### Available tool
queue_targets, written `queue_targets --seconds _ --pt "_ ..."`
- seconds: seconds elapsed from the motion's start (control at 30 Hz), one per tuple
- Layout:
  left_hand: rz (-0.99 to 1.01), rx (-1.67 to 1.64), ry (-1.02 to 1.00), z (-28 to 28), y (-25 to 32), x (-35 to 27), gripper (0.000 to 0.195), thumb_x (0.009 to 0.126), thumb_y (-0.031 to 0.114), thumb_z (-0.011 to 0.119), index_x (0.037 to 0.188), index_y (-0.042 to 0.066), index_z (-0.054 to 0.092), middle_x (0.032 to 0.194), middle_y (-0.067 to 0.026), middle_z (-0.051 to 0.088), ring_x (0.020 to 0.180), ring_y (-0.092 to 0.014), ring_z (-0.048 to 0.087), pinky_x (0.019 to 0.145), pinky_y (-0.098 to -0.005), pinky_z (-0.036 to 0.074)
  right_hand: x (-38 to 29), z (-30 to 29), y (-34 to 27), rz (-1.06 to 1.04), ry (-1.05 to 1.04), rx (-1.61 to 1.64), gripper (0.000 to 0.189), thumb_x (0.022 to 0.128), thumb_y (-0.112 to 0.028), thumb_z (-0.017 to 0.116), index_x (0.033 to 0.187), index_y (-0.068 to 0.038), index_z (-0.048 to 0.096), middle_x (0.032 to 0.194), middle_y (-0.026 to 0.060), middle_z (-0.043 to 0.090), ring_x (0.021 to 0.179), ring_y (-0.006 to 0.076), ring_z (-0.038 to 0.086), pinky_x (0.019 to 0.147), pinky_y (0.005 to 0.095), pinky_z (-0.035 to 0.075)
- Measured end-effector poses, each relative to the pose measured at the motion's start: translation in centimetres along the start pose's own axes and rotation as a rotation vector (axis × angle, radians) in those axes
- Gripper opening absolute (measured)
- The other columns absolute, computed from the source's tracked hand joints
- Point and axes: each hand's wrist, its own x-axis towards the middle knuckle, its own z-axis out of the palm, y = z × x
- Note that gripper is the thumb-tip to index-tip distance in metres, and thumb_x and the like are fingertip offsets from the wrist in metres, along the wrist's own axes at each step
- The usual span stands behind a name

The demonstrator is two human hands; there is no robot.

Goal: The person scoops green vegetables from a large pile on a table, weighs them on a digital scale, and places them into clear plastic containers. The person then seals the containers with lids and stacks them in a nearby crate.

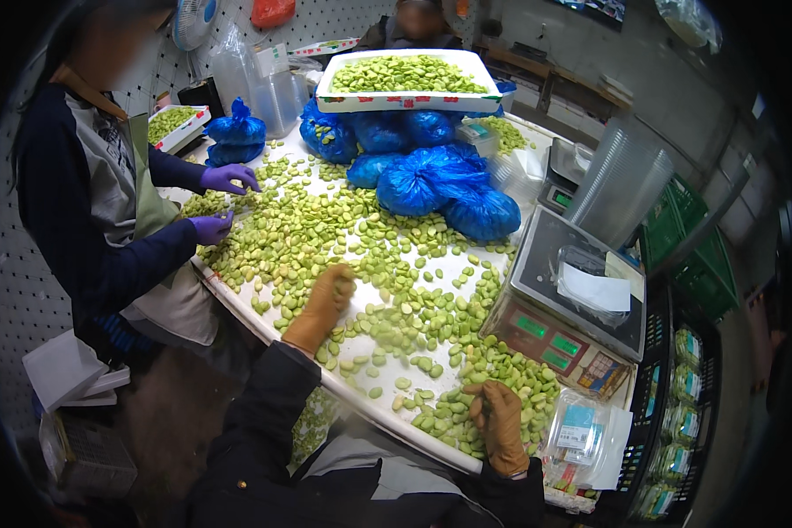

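Observation:
Shelled broad beans (303, 231) lie spread over a white table (369, 402). My left hand (327, 300), in an orange-brown glove, is over the beans near the table's left edge with its fingers curled; whether it holds a bean cannot be told. Some beans beside it look blurred. My right hand (498, 419), gloved alike, rests by the bean pile at the near right, thumb and forefinger close together; its grip is unclear. Just beyond it stands a digital scale (581, 284) with a clear plastic box (593, 280) and white paper on its plate. Labelled clear boxes (577, 429) lie right of my right hand.
A co-worker's purple-gloved hands (221, 201) are at the beans on the left. Blue plastic bags (435, 185) and a white foam tray (406, 102) of beans stand at the back. Stacked clear boxes (620, 181), a second scale (561, 171) and black crates (653, 396) are at right.

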Motion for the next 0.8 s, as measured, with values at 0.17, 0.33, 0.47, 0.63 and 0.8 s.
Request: queue_targets --seconds 0.17,0.33,0.47,0.63,0.8 --pt "-0.035 -0.304 0.282 0.0 2.2 0.7 0.02 0.091 0.031 0.063 0.086 0.012 0.065 0.065 0.0044 0.052 0.05 -0.005 0.043 0.039 -0.0173 0.029 -0.1 -0.1 0.0 -0.013 0.001 0.003 0.04 0.1 -0.036 0.054 0.097 0.001 0.07 0.061 0.0007 0.057 0.046 0.0062 0.042 0.042 0.0208 0.031" --pt "0.389 0.766 0.192 -3.5 -0.5 2.8 0.032 0.093 0.032 0.063 0.111 0.007 0.072 0.091 -0.0091 0.072 0.08 -0.022 0.067 0.069 -0.0293 0.053 -0.3 0.2 -0.3 0.014 -0.011 -0.01 0.041 0.1 -0.037 0.055 0.096 0.001 0.07 0.061 0.0003 0.058 0.045 0.0055 0.043 0.041 0.0206 0.03" --pt "0.497 1.513 0.31 -0.9 -0.9 1.8 0.031 0.089 0.034 0.063 0.112 0.014 0.072 0.103 -0.016 0.071 0.095 -0.035 0.067 0.079 -0.0405 0.053 -0.2 -0.1 -0.2 0.003 -0.003 -0.019 0.04 0.1 -0.037 0.055 0.096 0.0 0.07 0.061 0.0003 0.059 0.045 0.005 0.043 0.041 0.0202 0.031" --pt "0.508 1.275 0.23 -2.2 -2.0 3.2 0.034 0.092 0.036 0.06 0.106 0.007 0.07 0.089 -0.0102 0.071 0.076 -0.024 0.068 0.069 -0.0353 0.053 -0.3 0.1 -0.4 0.006 -0.01 -0.014 0.039 0.1 -0.035 0.055 0.097 0.0 0.07 0.061 0.0003 0.059 0.045 0.0047 0.043 0.041 0.02 0.031" --pt "-0.067 0.138 0.076 0.4 0.4 1.1 0.035 0.096 0.039 0.055 0.071 0.015 0.049 0.065 0.0033 0.05 0.055 -0.007 0.047 0.048 -0.0182 0.039 -0.2 -0.1 -0.2 -0.012 -0.02 0.007 0.037 0.101 -0.033 0.055 0.097 0.001 0.07 0.062 0.0008 0.059 0.046 0.0048 0.042 0.043 0.0201 0.031"
